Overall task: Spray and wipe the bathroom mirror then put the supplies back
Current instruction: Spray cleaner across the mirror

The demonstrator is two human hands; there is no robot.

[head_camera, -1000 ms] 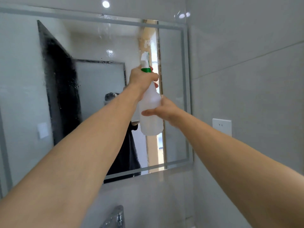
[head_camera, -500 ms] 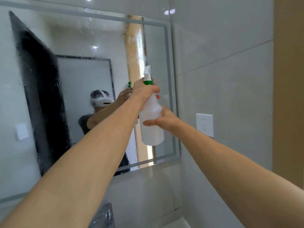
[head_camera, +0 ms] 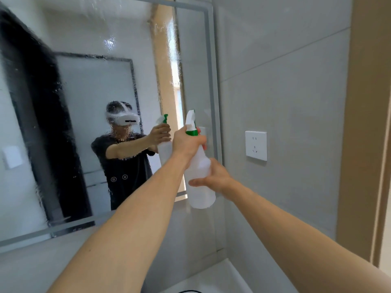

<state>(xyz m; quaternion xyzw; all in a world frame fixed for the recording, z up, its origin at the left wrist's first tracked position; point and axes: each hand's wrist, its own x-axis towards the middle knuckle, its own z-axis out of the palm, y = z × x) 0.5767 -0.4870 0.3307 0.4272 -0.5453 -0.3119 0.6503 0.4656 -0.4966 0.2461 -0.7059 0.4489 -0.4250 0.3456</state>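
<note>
- While the spray bottle (head_camera: pixel 200 174) is held up near the right edge of the bathroom mirror (head_camera: pixel 95 81), the job appears to be in its spraying stage.
- Done so far, judging by the glass: droplets and runs cover much of the mirror, thickest along the upper right strip, so the reflection reads rippled.
- Left to do, in my judgement: wiping, then returning the supplies. No cloth is visible anywhere in view.
- Left hand (head_camera: pixel 187 142): wrapped round the bottle's neck just under the green collar, at the trigger.
- Right hand (head_camera: pixel 213 176): curled round the bottle's body, steadying it from the right side.
- Bottle: translucent white plastic, rounded body tapering to a narrow neck, white nozzle pointing up and towards the glass. Liquid level cannot be told.
- Mirror: flat rectangular pane with a frosted grey border band, fixed to a tiled wall.
- Wall tiles: large, pale grey, smooth with thin grout lines; a white wall socket (head_camera: pixel 256 145) sits to the right, well clear of the glass.
- A white basin edge (head_camera: pixel 211 278) shows below.
</note>
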